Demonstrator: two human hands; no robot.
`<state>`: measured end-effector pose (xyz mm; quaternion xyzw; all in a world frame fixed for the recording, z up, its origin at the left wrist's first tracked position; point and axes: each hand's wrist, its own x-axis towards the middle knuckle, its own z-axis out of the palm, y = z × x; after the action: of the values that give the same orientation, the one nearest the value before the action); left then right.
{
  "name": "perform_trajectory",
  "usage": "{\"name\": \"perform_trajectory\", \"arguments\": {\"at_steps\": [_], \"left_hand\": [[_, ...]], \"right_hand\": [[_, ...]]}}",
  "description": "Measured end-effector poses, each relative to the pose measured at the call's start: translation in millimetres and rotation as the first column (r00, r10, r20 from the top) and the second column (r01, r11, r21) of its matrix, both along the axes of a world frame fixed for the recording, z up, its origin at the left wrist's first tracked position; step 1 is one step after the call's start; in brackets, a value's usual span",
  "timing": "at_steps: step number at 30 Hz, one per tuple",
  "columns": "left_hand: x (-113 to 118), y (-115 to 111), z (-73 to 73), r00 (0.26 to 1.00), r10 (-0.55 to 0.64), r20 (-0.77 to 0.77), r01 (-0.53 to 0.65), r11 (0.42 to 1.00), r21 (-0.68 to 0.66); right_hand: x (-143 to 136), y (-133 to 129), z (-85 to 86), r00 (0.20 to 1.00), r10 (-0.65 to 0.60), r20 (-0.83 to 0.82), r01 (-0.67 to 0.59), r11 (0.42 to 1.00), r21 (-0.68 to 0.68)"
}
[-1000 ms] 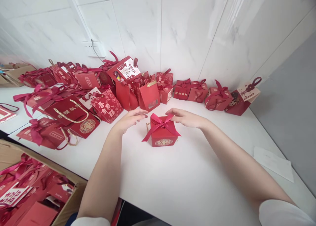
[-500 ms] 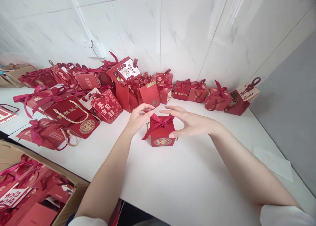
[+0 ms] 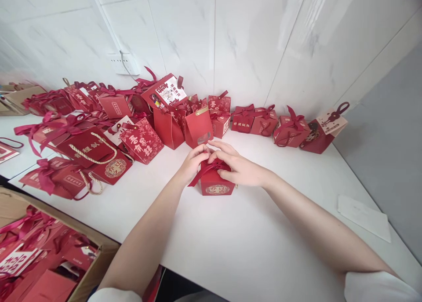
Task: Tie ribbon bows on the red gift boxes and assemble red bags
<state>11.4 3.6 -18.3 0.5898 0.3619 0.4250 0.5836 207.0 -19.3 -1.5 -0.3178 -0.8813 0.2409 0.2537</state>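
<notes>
A small red gift box with a gold emblem on its front stands upright on the white table. On top of it is a dark red ribbon bow, partly covered by fingers. My left hand is at the box's upper left, fingers curled together at the bow's left side; what they pinch is too small to make out. My right hand reaches over the top from the right, its fingers bent onto the ribbon and thumb at the bow's right side.
Many red gift boxes crowd the table's left side, with more in a row along the tiled wall. A cardboard carton full of red boxes is at lower left. A white sheet lies at right.
Both hands have closed in on the bow. My right hand moved left and down onto the ribbon, and my left hand moved right, so their fingertips now meet above the box.
</notes>
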Motion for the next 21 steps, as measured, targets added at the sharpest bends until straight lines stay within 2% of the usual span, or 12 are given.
{"name": "perform_trajectory", "arguments": {"at_steps": [4, 7, 12, 17, 21], "left_hand": [[-0.6, -0.2, 1.1, 0.998, -0.039, -0.041, 0.041, 0.998, 0.040], [-2.0, 0.7, 1.2, 0.993, -0.043, -0.106, 0.051, 0.996, 0.078], [-6.5, 0.7, 4.7, 0.978, -0.006, -0.209, 0.017, 0.999, 0.051], [-9.9, -1.5, 10.3, 0.937, -0.039, -0.348, 0.057, 0.997, 0.044], [-9.7, -1.3, 9.7, 0.926, -0.014, -0.378, 0.033, 0.999, 0.043]], "right_hand": [[-5.3, -0.1, -2.4, 1.000, -0.012, -0.009, 0.012, 1.000, -0.002], [-4.2, -1.6, 2.3, 1.000, 0.017, -0.021, -0.017, 0.999, 0.029], [11.5, -8.5, 23.3, 0.993, 0.121, 0.011, -0.122, 0.985, 0.125], [26.4, -23.3, 47.2, 0.991, 0.079, 0.111, -0.090, 0.991, 0.103], [23.3, -37.8, 56.7, 0.976, 0.083, 0.200, -0.110, 0.986, 0.125]]}}
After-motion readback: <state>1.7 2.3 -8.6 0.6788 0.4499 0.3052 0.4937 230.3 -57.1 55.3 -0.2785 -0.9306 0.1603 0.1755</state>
